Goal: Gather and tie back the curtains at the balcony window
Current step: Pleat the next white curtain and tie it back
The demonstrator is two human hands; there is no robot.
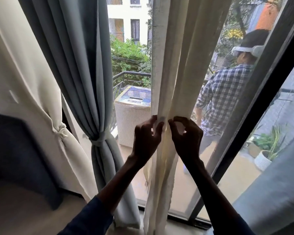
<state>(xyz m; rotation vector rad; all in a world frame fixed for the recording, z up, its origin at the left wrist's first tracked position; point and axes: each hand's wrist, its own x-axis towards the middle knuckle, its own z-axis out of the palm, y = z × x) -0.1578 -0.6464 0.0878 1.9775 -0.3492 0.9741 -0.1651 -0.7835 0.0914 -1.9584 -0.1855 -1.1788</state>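
- A dark blue seat point(15, 150) fills the lower left corner.
- Just beside it a cream curtain point(32, 73) hangs gathered, cinched by a knotted tie point(60, 129) of the same cloth.
- Next, a blue-grey curtain point(78, 56) is bunched into folds and bound at its waist by a pale band point(98, 139).
- Through the gap, a washing machine point(132, 106) stands on the balcony by the dark railing point(132, 74).
- In the middle hangs a sheer cream curtain point(173, 56), untied and reaching the sill.
- The left hand point(147, 138) pinches a fold of that sheer curtain between thumb and fingertips.
- The right hand point(187, 138), just beside it, curls its fingers round the neighbouring fold at the same height; the 2 hands nearly meet.
- Behind the glass, a person in a checked shirt point(224, 95) is seen from behind.
- A dark window frame point(255, 92) slants down, and past it a potted plant point(266, 155) sits on the balcony floor.
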